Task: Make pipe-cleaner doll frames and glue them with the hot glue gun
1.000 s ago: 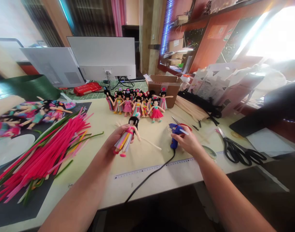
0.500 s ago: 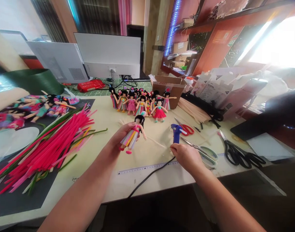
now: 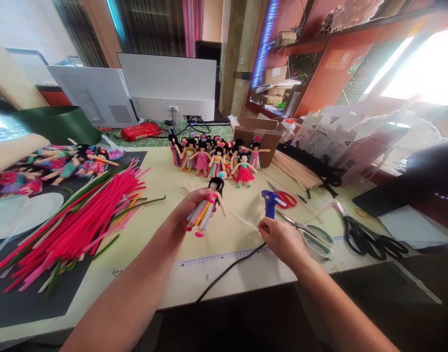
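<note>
My left hand (image 3: 192, 201) is wrapped round a small doll (image 3: 205, 208) with black hair, a pink top and a striped skirt, held upright and slightly tilted over the table. To the right, my right hand (image 3: 282, 237) is closed at the lower end of a blue glue gun (image 3: 270, 203); its fingers are curled and its grip on the handle is partly hidden. A black cord (image 3: 231, 268) runs from beside that hand to the table's front edge. Behind the held doll stands a group of similar dolls (image 3: 218, 159).
Pink and green fuzzy stems (image 3: 84, 215) lie at the left, near more dolls (image 3: 77, 161). Red scissors (image 3: 288, 198), green-handled scissors (image 3: 315, 239) and black scissors (image 3: 366, 239) lie at the right. A ruler (image 3: 216, 258) lies in front; a cardboard box (image 3: 260, 137) stands behind.
The whole view has shifted slightly, so things appear a little further right and lower. Both hands keep nearly the same pose, with the doll still in my left hand.
</note>
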`<state>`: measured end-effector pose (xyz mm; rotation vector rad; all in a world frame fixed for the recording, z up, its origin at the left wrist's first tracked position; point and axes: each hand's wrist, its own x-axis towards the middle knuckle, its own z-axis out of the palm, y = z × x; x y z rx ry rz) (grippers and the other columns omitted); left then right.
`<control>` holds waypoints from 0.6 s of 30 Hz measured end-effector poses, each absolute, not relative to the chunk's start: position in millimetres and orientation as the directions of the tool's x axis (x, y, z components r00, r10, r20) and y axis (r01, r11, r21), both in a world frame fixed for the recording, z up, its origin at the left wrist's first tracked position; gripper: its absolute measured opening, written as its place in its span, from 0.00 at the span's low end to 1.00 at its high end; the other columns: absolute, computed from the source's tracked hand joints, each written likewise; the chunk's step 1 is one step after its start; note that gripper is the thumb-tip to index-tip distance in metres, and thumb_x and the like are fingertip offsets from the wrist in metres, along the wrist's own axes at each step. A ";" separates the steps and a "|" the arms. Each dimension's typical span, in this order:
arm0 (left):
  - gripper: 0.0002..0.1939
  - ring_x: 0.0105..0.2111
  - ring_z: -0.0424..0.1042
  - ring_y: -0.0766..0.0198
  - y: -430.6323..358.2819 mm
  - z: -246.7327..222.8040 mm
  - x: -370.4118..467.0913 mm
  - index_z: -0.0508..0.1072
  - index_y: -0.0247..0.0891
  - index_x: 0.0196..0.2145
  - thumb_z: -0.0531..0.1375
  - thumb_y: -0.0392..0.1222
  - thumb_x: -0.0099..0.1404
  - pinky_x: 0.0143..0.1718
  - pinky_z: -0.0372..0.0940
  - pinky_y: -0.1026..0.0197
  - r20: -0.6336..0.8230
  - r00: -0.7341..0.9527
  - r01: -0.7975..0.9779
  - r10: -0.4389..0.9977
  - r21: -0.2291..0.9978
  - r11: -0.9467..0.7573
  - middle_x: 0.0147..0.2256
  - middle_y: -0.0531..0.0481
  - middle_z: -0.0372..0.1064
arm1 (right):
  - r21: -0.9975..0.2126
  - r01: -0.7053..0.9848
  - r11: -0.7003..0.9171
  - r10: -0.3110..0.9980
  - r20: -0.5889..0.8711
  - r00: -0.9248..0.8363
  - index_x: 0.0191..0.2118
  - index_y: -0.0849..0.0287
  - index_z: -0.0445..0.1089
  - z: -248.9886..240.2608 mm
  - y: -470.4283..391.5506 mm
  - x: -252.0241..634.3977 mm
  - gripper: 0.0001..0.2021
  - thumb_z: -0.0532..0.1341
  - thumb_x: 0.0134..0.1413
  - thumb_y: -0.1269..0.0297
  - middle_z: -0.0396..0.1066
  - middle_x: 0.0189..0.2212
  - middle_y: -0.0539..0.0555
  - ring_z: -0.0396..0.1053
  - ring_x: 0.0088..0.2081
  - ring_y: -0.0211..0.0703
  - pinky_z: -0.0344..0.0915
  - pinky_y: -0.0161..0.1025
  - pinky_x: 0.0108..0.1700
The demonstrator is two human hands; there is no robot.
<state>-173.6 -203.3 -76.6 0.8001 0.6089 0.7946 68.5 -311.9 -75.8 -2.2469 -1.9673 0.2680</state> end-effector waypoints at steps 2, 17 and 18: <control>0.10 0.21 0.70 0.66 -204.9 -75.0 -172.6 0.68 0.35 0.33 0.60 0.44 0.57 0.20 0.65 0.66 -0.164 0.571 -0.370 0.805 0.824 0.430 0.23 0.51 0.68 | -0.409 0.909 -0.077 0.994 0.040 0.102 0.30 0.54 0.69 -66.0 -312.0 64.3 0.06 0.55 0.54 0.64 0.72 0.26 0.51 0.68 0.30 0.43 0.57 0.37 0.31; 0.12 0.20 0.70 0.67 -219.2 -61.5 -163.5 0.70 0.32 0.37 0.62 0.40 0.55 0.21 0.66 0.66 -0.073 0.612 -0.326 0.788 0.884 0.335 0.27 0.51 0.68 | -0.994 -0.019 0.110 0.988 0.107 0.112 0.29 0.59 0.71 -12.9 -272.4 10.1 0.08 0.68 0.42 0.63 0.72 0.23 0.49 0.71 0.27 0.36 0.67 0.33 0.29; 0.13 0.20 0.70 0.68 -219.9 -61.3 -163.0 0.70 0.32 0.38 0.62 0.40 0.55 0.22 0.66 0.66 -0.064 0.619 -0.332 0.783 0.882 0.335 0.28 0.51 0.69 | -0.994 -0.024 0.108 0.988 0.104 0.109 0.29 0.59 0.71 -13.6 -271.2 9.2 0.08 0.68 0.41 0.63 0.72 0.23 0.49 0.71 0.27 0.36 0.67 0.33 0.30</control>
